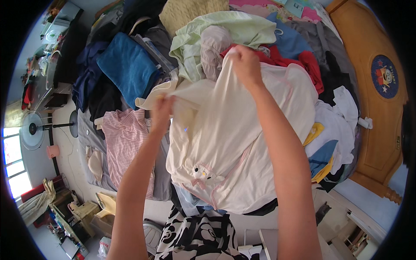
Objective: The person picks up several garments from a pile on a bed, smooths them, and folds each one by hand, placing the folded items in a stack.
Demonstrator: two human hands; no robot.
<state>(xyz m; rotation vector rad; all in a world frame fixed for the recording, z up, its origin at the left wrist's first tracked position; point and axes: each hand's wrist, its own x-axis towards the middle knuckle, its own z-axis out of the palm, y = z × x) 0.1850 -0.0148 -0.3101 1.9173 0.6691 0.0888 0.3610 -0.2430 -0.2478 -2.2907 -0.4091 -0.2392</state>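
A large cream-white garment point(247, 123) with pink piping and an animal-face decoration point(203, 175) is spread over the near side of the bed. My right hand point(245, 65) grips its far edge and lifts the fabric into a peak. My left hand point(161, 109), blurred, is closed on a cream edge at the left, which seems part of the same garment. Beyond my right hand lie red cloth point(279, 58), a greyish-white bunched cloth point(214, 48) and a pale green garment point(234, 26). A pink striped top point(125, 136) rests below and left of my left hand.
A folded blue towel point(126, 68) and dark clothes point(97, 97) lie to the left. White, yellow and blue clothing point(331, 139) is piled at the right, beside the wooden headboard point(367, 97). A bra point(94, 162) lies near the left edge; a fan point(32, 129) stands beyond.
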